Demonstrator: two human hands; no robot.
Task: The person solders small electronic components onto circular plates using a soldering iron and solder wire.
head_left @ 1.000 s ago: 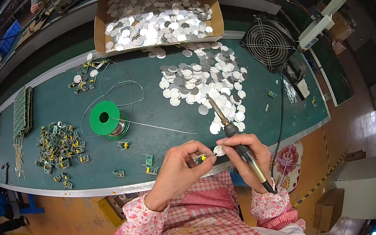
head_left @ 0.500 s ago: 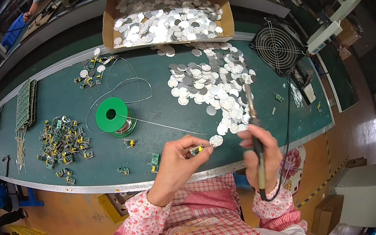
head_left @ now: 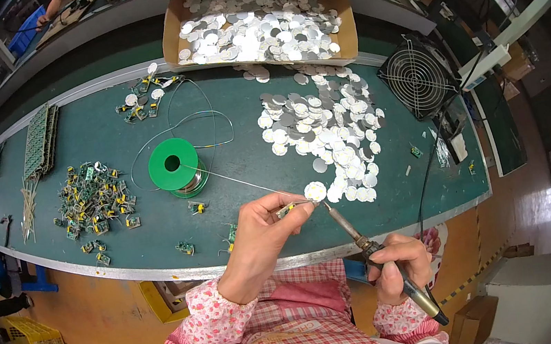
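Note:
My left hand [head_left: 256, 234] pinches a small green circuit board [head_left: 285, 209] with a yellow component. A white round disc [head_left: 315, 192] sits at the board's far end, by the fingertips. My right hand [head_left: 404, 263] grips a soldering iron [head_left: 346, 224] by its dark handle, its tip pointing up and left at the place where board and disc meet. Whether the tip touches cannot be made out. Solder wire [head_left: 235, 181] runs from the green spool [head_left: 162, 176] to the left fingertips.
A heap of small circuit boards [head_left: 95, 199] lies on the left of the green bench. Loose white and grey discs [head_left: 350, 155] spread below a cardboard box [head_left: 347, 23] of discs. A fan [head_left: 414, 77] stands at the right, with a stack of green panels [head_left: 42, 143] far left.
The soldering iron has swung from upright to slanted, its tip now down at the disc by the left fingers. My right hand has moved down and changed its grip. The view has shifted slightly.

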